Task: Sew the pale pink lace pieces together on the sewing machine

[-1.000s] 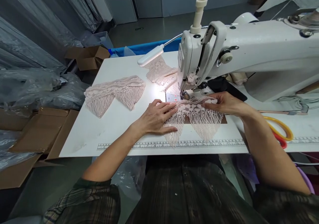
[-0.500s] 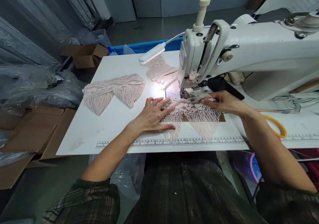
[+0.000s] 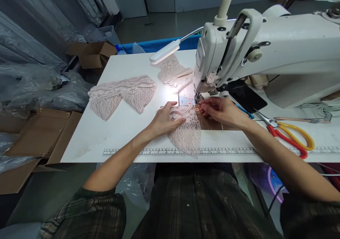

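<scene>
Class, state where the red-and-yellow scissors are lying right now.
In the head view, the scissors lie on the table, right of the right hand, between the sewing machine and the printed ruler.

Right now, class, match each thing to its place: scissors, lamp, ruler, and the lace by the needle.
1 scissors
2 lamp
3 ruler
4 lace

a under the left hand
b along the table's front edge
c right of the right hand
d left of the machine

Pairs: 1-c, 2-d, 3-b, 4-a
</scene>
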Available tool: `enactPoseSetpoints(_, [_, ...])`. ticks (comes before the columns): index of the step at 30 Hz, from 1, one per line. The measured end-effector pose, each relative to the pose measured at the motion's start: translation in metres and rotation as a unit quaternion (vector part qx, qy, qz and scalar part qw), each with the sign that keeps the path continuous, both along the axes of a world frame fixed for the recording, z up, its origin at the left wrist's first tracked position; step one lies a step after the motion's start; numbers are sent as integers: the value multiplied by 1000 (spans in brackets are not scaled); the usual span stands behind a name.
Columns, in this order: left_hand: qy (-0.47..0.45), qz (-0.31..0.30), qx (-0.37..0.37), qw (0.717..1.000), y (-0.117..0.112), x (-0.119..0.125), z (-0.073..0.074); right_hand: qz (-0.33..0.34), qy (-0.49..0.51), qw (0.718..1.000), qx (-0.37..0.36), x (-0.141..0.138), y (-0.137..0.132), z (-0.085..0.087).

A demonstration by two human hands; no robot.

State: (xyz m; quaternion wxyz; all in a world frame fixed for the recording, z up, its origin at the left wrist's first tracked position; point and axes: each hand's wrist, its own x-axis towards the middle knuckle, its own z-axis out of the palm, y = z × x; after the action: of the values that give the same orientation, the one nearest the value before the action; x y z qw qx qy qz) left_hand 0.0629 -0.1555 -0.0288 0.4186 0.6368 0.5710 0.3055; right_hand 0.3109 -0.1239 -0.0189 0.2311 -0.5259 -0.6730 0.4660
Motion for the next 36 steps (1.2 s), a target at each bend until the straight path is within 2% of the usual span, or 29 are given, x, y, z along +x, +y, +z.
enactPoseSetpoints(2, [4,-2,2,1000,1,1,-2,36,-121,984,124,12,1,-6])
enactPoseSetpoints(5, [10,4,7,1000,1,1,-1,140,-190,934,269,17,-2,-18])
enactPoseSetpoints(7, [33,13,5,999,2,0,2,171,-204,905,331,14,-4,-26])
enactPoseSetpoints(10, [91,32,-10,995,4,-5,9,160,-224,882,382,8,-4,-36])
enactPoseSetpoints(14, [112,4,-48,992,7,-14,13,129,-222,880,399,6,-5,-43])
enactPoseSetpoints(19, [76,-10,-57,995,12,-22,7,117,-177,892,399,10,-7,-47])
enactPoseSetpoints(22, [51,-8,-65,997,15,-26,5,125,-171,882,422,10,-7,-49])
enactPoseSetpoints(28, [22,-13,-87,996,19,-30,6,137,-219,860,439,5,-8,-46])
enactPoseSetpoints(36, [9,-5,-116,993,20,-26,14,148,-188,892,383,9,-9,-38])
